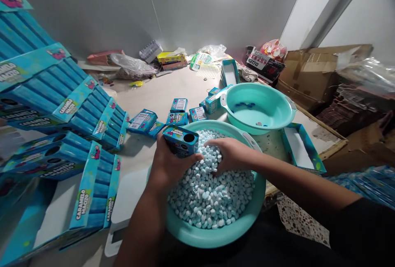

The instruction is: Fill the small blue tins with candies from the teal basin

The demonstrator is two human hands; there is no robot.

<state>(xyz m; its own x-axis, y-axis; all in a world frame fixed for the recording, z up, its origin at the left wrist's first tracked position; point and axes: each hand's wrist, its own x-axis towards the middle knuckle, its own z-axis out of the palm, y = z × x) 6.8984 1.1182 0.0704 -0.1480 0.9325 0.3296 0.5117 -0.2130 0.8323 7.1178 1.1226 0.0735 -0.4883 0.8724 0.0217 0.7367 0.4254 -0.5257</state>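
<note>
A turquoise basin [212, 240] in front of me holds a heap of small white and pale-blue candies [210, 197]. My left hand [166, 164] grips a small blue candy box [181, 138] over the left side of the heap. A round dark hole shows on the box's near end. My right hand [230, 154] is sunk in the candies just right of the box, cupped around some of them. Its fingertips are partly buried. Several more small blue boxes [179, 105] lie on the table behind the basin.
Stacked display cartons [83, 201] packed with blue boxes rise on the left. A second turquoise basin [259, 108] with a few dark-blue pieces stands at the back right, near an open blue tray [300, 147]. Plastic bags [132, 67] and cardboard boxes [308, 71] line the back and right.
</note>
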